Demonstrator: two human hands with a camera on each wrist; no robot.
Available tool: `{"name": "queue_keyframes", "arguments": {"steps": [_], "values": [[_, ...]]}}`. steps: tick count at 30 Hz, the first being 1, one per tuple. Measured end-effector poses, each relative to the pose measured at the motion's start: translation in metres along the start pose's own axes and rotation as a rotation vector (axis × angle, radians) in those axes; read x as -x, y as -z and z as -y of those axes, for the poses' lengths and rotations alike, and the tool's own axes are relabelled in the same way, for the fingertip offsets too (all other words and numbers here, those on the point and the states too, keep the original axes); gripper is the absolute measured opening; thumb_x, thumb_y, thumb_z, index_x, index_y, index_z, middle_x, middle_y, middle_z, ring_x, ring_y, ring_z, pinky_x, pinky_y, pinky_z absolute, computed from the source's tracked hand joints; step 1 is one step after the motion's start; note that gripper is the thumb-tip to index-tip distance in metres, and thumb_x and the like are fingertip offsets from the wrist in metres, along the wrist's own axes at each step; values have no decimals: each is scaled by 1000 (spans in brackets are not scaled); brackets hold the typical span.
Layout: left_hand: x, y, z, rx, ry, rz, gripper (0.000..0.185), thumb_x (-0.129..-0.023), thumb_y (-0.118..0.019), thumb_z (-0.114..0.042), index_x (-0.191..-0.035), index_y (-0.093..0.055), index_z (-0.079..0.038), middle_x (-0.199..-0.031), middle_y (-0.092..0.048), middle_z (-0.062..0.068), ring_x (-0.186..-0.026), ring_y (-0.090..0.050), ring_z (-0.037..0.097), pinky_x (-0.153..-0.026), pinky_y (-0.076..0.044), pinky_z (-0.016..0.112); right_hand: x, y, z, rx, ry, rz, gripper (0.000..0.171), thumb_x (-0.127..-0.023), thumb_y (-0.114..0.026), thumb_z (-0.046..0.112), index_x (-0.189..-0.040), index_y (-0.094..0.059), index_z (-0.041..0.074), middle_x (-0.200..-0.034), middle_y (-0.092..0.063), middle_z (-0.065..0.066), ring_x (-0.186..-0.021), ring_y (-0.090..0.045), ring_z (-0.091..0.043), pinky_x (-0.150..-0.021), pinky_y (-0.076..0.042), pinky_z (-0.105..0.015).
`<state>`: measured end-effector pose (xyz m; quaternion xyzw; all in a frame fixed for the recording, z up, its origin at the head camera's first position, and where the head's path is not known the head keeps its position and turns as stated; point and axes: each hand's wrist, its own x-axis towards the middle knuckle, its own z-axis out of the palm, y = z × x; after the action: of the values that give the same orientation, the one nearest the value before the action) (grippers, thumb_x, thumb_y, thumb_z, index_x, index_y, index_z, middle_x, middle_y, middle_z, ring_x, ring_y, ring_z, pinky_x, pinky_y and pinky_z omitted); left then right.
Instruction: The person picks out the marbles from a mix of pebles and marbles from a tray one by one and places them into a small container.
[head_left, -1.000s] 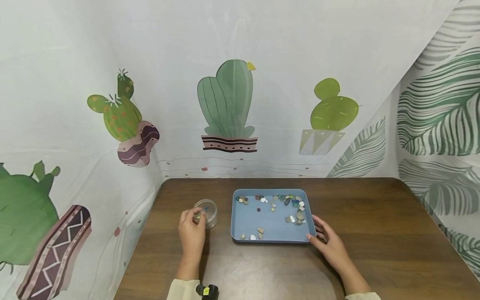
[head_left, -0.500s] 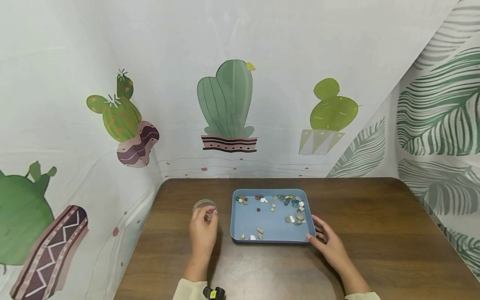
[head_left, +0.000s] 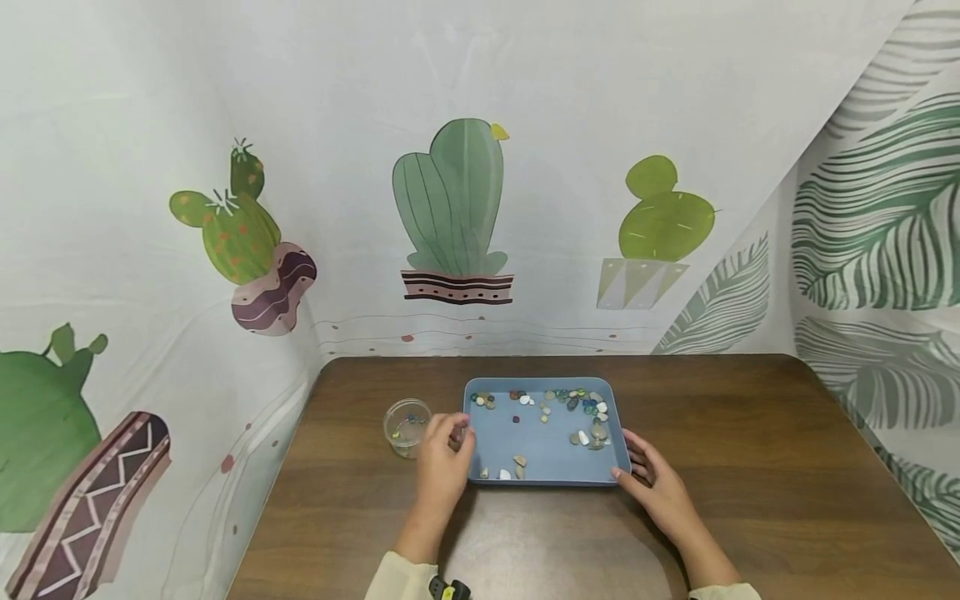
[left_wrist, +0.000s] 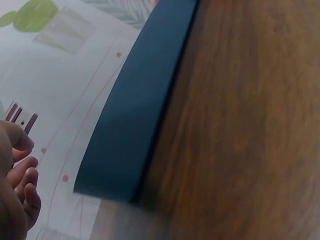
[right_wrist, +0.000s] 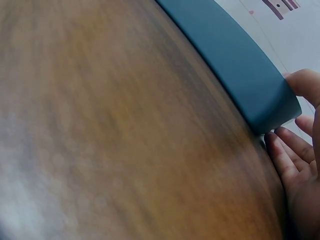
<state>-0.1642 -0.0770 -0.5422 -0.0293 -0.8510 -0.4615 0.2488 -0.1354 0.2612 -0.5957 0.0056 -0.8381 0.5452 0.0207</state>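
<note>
A blue rectangular tray (head_left: 547,450) with coloured stones and pebbles lies mid-table. My right hand (head_left: 660,487) holds its near right corner; in the right wrist view the thumb is at the rim and the other fingers are against the end wall. At the tray's left edge hovers my left hand (head_left: 441,467), its fingers loosely bent, and nothing shows between them in the left wrist view. Left of that hand stands a round clear container (head_left: 406,427) with a few small coloured pieces inside.
The brown wooden table (head_left: 735,425) spreads around the tray. A white cloth backdrop (head_left: 555,208) printed with cacti and leaves hangs behind and beside it. Pebbles (head_left: 520,461) lie near the tray's front wall.
My left hand has moved right, from over the clear container to the tray's left edge, so the container is mostly uncovered. The right hand has stayed at the tray's corner.
</note>
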Motion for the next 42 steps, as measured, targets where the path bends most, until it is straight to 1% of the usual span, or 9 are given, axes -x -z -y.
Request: {"name": "queue_keyframes", "arguments": {"steps": [8, 13, 20, 25, 29, 33, 37, 40, 42], "values": [[6, -23, -9, -14, -104, 77, 19, -83, -76, -5, -102, -75, -8, -96, -68, 1, -77, -61, 13, -65, -50, 22, 1, -1, 0, 2, -1, -3, 72, -92, -75, 27, -154, -40, 15, -151, -50, -17, -118, -47, 12, -93, -42, -3], [9, -37, -14, -33, -132, 159, 22, -84, -75, -8, -106, -75, -11, -101, -69, 0, -80, -63, 13, -69, -52, 24, 0, 0, 0, -2, -7, -3, 71, -92, -75, 28, -153, -41, 15, -151, -50, -18, -118, -47, 11, -93, -42, -3], [8, -53, -23, -63, -143, 273, 26, -88, -73, -13, -114, -75, -11, -108, -70, 1, -86, -66, 14, -74, -53, 26, 0, 0, 0, 10, -13, -3, 71, -92, -75, 30, -153, -41, 14, -151, -50, -18, -120, -49, 6, -93, -42, -2], [7, -66, -30, -102, -210, 320, 26, -89, -71, -13, -115, -74, -12, -110, -70, 1, -89, -66, 13, -77, -54, 25, 1, 0, 0, 7, -11, -3, 71, -92, -75, 30, -153, -41, 14, -151, -50, -18, -120, -49, 8, -93, -42, -2], [6, -75, -35, -136, -220, 370, 29, -92, -69, -17, -120, -73, -14, -113, -69, 1, -93, -65, 12, -81, -55, 26, 0, 0, 0, 3, -4, 1, 72, -92, -75, 29, -153, -41, 15, -151, -50, -18, -121, -49, 7, -93, -43, -3], [4, -85, -40, -181, -239, 424, 31, -94, -67, -19, -125, -71, -14, -120, -68, 3, -106, -65, 17, -92, -55, 33, 1, 0, 0, -3, 3, 0, 72, -92, -75, 28, -154, -40, 15, -151, -50, -18, -121, -49, 6, -93, -43, -3], [3, -95, -44, -226, -274, 511, 35, -96, -64, -20, -131, -67, -16, -129, -66, 2, -122, -61, 21, -105, -51, 37, 1, -1, -1, -9, 22, -6, 71, -92, -75, 26, -153, -41, 14, -150, -51, -19, -118, -49, 11, -93, -43, -2], [3, -102, -48, -261, -306, 573, 37, -98, -61, -21, -135, -64, -16, -134, -65, 1, -126, -59, 20, -110, -47, 37, 1, -1, -1, -16, 40, -9, 70, -92, -75, 24, -153, -41, 13, -148, -51, -21, -117, -49, 12, -93, -43, -2], [2, -107, -50, -293, -335, 596, 38, -100, -59, -22, -137, -63, -16, -136, -64, 0, -128, -58, 20, -114, -44, 37, 1, -1, -2, -20, 46, -12, 70, -92, -75, 23, -152, -42, 12, -148, -52, -22, -116, -49, 12, -92, -43, -2]]}}
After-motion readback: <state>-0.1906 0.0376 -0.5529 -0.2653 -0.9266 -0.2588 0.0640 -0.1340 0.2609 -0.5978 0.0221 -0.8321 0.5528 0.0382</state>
